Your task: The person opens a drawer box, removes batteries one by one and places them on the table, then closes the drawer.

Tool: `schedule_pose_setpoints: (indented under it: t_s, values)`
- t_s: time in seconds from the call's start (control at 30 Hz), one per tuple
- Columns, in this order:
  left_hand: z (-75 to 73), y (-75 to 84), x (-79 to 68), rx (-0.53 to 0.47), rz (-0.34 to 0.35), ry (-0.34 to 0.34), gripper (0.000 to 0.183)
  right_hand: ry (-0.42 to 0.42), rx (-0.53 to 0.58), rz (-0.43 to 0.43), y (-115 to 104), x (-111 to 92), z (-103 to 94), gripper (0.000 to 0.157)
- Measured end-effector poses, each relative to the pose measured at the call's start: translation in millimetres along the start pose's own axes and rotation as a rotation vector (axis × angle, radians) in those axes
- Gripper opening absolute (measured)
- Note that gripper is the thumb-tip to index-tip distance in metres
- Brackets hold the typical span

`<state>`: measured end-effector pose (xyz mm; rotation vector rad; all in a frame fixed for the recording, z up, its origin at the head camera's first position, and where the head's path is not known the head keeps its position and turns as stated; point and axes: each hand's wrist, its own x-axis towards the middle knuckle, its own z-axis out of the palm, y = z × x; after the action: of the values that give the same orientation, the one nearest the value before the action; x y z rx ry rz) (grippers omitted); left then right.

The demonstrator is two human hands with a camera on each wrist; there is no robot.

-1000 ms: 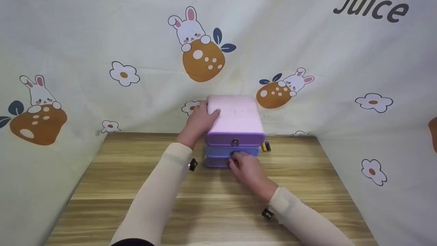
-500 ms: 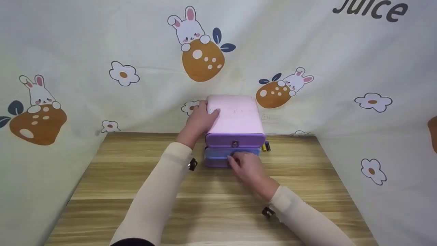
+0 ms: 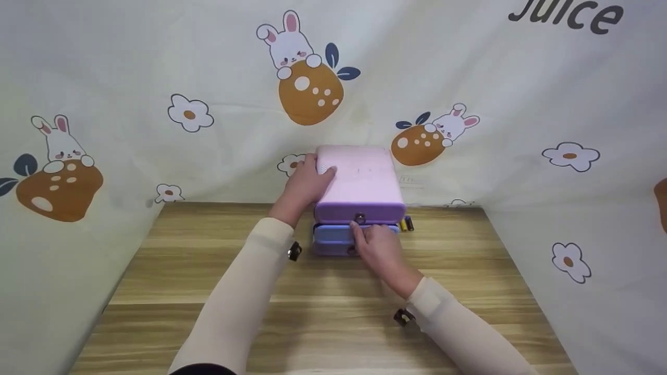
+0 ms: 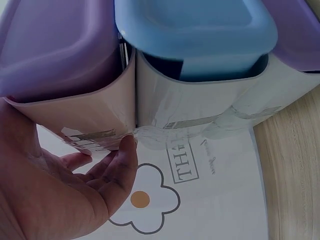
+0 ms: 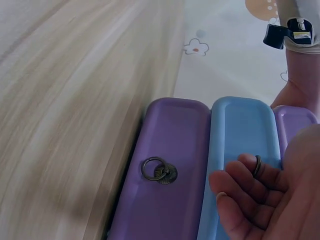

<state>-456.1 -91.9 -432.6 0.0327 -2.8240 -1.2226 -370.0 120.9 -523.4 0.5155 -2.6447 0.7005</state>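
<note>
A small three-tier drawer box has a pale pink top (image 3: 359,174). Its top drawer front (image 3: 338,213) is purple, the middle blue drawer (image 3: 331,234) juts out slightly from its case, and the bottom drawer (image 3: 328,249) is purple. My left hand (image 3: 307,182) holds the box by its upper left side, thumb over the top; the left wrist view shows its fingers (image 4: 117,170) against the pink case wall. At the blue drawer, my right hand (image 3: 381,250) has curled fingers, one at the metal ring pull (image 5: 257,165). The thumb points up towards the top drawer's pull (image 3: 359,217).
Small yellow and dark cylinders (image 3: 406,224), like batteries, lie to the box's right on the wooden table (image 3: 208,291). A printed cloth (image 3: 234,135) hangs close behind the box. Another ring pull (image 5: 152,169) sits on the bottom drawer front.
My right hand has shifted slightly up, its thumb rising from the blue drawer front. The blue drawer appears a little further out. My left hand keeps its place.
</note>
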Motion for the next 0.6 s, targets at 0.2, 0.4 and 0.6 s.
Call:
schedule_pose_setpoints:
  t_s: [0.2, 0.4, 0.6]
  values:
    - [-0.8, 0.2, -1.3, -0.001, -0.004, -0.003, 0.081, -0.019, 0.046, 0.043, -1, -1, -0.9, 0.071]
    - [-1.7, 1.0, -5.2, -0.009, 0.014, 0.003, 0.079, -0.049, 0.102, 0.026, -3, -9, -4.7, 0.068]
    - [-3.4, 0.7, -4.2, -0.006, 0.021, 0.001, 0.078, -0.107, 0.105, 0.035, -7, -18, -9.7, 0.064]
